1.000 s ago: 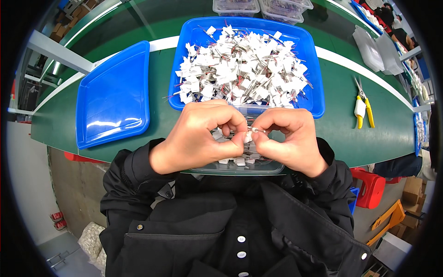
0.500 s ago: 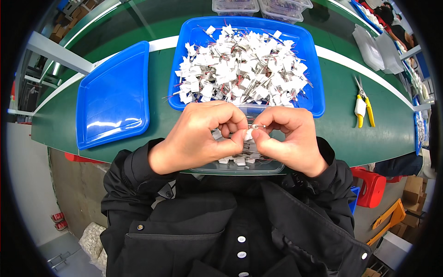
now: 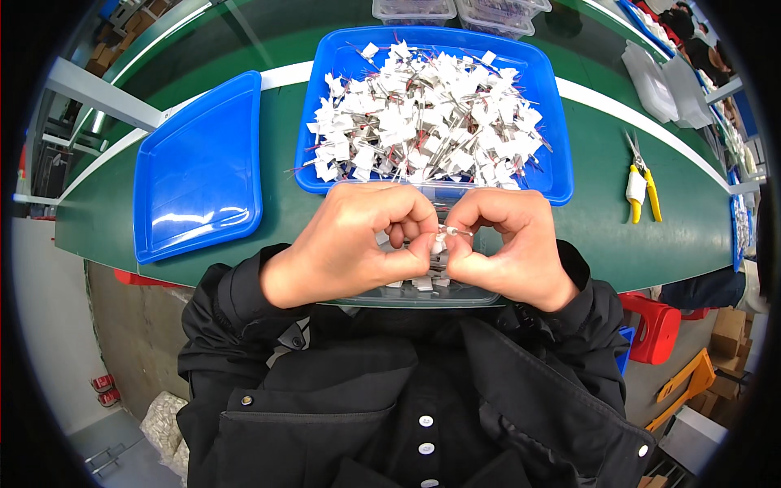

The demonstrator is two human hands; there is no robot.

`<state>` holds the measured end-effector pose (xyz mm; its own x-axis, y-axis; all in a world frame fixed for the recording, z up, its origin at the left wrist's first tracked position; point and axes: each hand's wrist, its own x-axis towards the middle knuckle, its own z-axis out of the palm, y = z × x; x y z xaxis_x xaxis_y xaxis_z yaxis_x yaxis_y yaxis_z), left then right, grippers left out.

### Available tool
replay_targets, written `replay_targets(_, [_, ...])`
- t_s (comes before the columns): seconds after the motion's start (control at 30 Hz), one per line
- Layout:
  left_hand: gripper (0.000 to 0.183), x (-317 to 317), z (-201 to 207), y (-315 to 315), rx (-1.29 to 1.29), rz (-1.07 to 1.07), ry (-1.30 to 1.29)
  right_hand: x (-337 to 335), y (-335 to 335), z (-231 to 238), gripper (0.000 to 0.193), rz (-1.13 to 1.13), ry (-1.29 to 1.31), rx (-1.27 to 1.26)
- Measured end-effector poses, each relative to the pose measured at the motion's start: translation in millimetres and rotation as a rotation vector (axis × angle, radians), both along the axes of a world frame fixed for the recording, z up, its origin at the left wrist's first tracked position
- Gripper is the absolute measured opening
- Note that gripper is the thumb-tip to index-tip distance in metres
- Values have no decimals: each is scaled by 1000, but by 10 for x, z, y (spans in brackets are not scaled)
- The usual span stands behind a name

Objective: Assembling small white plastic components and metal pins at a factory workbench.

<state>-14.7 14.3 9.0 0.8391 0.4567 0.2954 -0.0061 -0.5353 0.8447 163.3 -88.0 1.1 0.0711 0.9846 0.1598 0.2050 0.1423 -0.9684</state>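
My left hand [image 3: 358,244] and my right hand [image 3: 508,244] meet fingertip to fingertip over a clear plastic box [image 3: 455,298] at the table's near edge. Between the fingertips they pinch a small white part with a thin wire lead [image 3: 443,237]. A few white pieces lie in the clear box beneath the hands. Just beyond the hands stands a large blue tray [image 3: 553,175] heaped with several small white tagged parts with metal leads and red wires [image 3: 423,114].
An empty blue tray [image 3: 199,171] lies to the left on the green table [image 3: 277,207]. Yellow-handled pliers [image 3: 641,185] rest to the right. Clear lidded containers [image 3: 455,10] stand at the back. A red stool [image 3: 655,325] is below the table's right side.
Both hands stay pressed together over the clear box; the fingers have shifted slightly on the small part. Nothing else has moved.
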Motion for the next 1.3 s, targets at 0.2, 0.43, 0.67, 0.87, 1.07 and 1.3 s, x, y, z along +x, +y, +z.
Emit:
replay_targets(0.2, [6,-18,28,4,-94,-31,61,37,1,17,11,39,-27,-19])
replay_targets(0.43, [7,-17,17,-6,-58,10,36,20,-2,39,12,19,96,-86])
replay_targets(0.67, [11,-3,-21,-10,1,34,-21,10,0,19,13,14,69,-73])
replay_targets(0.87, [12,9,-22,-1,57,19,-16,7,6,9,12,4,-26,-40])
replay_targets(1.07, [12,6,-6,16,29,-7,23,24,20,23,11,19,-115,2])
replay_targets(1.3, [8,-44,76,20,-80,-74,148,58,-18,42,10,98,-92,-12])
